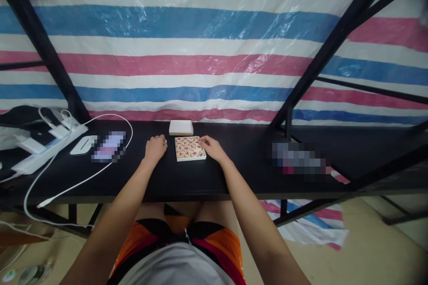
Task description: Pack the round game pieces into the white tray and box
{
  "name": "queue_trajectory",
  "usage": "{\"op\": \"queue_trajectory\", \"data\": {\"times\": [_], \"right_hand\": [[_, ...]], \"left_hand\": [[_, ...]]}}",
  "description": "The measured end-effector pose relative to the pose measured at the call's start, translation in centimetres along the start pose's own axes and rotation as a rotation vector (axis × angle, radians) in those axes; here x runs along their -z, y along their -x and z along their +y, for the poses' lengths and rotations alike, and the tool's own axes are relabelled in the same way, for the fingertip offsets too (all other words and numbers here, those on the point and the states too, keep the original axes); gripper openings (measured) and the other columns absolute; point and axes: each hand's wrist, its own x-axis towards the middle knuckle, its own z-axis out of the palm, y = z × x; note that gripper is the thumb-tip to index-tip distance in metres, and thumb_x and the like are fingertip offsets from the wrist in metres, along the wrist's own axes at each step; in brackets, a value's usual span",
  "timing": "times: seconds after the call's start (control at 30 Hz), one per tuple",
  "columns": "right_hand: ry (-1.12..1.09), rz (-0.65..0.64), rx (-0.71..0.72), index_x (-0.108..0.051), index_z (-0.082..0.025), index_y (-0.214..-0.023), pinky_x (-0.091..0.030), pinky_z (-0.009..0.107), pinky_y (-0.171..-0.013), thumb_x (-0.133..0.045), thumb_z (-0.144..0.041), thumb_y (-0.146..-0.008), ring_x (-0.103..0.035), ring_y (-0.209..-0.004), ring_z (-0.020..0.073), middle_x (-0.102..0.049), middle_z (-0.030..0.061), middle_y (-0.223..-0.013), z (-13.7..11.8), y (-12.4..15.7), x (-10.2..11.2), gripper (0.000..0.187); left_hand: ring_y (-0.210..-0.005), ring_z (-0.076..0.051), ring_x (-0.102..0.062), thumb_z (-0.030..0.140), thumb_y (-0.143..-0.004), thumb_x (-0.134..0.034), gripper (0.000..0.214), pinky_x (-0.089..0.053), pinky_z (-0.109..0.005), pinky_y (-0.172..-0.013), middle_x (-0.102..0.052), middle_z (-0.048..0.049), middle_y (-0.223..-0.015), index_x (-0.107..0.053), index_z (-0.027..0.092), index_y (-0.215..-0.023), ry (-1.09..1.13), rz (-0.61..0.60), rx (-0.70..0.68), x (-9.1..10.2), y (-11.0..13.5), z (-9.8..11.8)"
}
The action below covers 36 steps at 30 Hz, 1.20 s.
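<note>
A shallow white box (191, 158) on the black desk holds rows of round xiangqi pieces (187, 147) with red characters. To its left, my left hand (155, 148) rests near the desk top with curled fingers. A small pale thing, apparently a xiangqi piece, shows at those fingertips. My right hand (212, 148) reaches over the box's right edge, thumb and fingers closed at a piece in the far right corner. Its fingers partly cover that corner. Just behind the box lies a white lid (181, 127), inner side up.
At the left are a power strip (50, 151) with plugs, a white cable (80, 181), a white flat device (83, 144) and a blurred phone (109, 146). A blurred item (297, 158) lies at the right. Black metal posts (321, 60) flank the desk before a striped sheet (187, 22).
</note>
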Motion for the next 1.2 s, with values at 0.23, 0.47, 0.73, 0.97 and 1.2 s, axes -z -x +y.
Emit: {"op": "queue_trajectory", "data": {"times": [0.23,0.47,0.73,0.97,1.2], "right_hand": [[-0.011,0.001,-0.01,-0.063,-0.021,-0.092,-0.044,0.03,-0.079,-0.054,-0.04,-0.08,-0.06,-0.081,0.0159,-0.065,0.002,-0.086,-0.2,0.0,0.1,0.024],[-0.002,0.002,-0.018,-0.063,-0.021,-0.092,-0.044,0.03,-0.079,-0.054,-0.04,-0.08,-0.059,-0.08,0.0156,-0.065,0.0022,-0.086,-0.5,0.2,0.2,0.024],[-0.003,0.007,-0.02,-0.063,-0.021,-0.09,-0.044,0.029,-0.077,-0.054,-0.037,-0.079,-0.059,-0.078,0.0149,-0.065,0.0014,-0.084,-0.7,0.2,0.2,0.022],[-0.012,0.008,-0.007,-0.063,-0.021,-0.09,-0.045,0.029,-0.076,-0.054,-0.039,-0.079,-0.059,-0.077,0.015,-0.065,0.0008,-0.082,-0.3,0.1,0.1,0.023],[-0.023,0.008,-0.007,-0.063,-0.022,-0.09,-0.045,0.029,-0.077,-0.054,-0.038,-0.079,-0.06,-0.076,0.0149,-0.066,0.0001,-0.083,-0.3,0.1,0.0,0.021]], "left_hand": [[-0.092,-0.027,-0.059,0.025,-0.085,-0.046,0.021,-0.046,-0.036,-0.074,-0.066,-0.011,-0.097,-0.059,0.018,-0.1,-0.001,0.003,-0.005,0.1,0.1,0.1],[-0.092,-0.027,-0.058,0.025,-0.085,-0.048,0.019,-0.045,-0.036,-0.077,-0.065,-0.0112,-0.096,-0.061,0.019,-0.097,0.052,0.047,-0.031,0.2,0.1,0.2],[-0.089,-0.021,-0.059,0.032,-0.087,-0.049,0.019,-0.045,-0.032,-0.081,-0.065,-0.0056,-0.094,-0.062,0.019,-0.094,0.396,0.113,-0.335,0.5,0.3,1.4],[-0.094,-0.019,-0.06,0.033,-0.088,-0.052,0.018,-0.044,-0.034,-0.087,-0.067,-0.0053,-0.096,-0.063,0.02,-0.094,0.515,0.111,-0.66,-0.8,1.1,4.2],[-0.093,-0.019,-0.06,0.033,-0.09,-0.051,0.02,-0.043,-0.034,-0.089,-0.067,-0.0052,-0.093,-0.065,0.02,-0.094,0.469,0.066,-0.775,-1.4,1.4,5.7]]}}
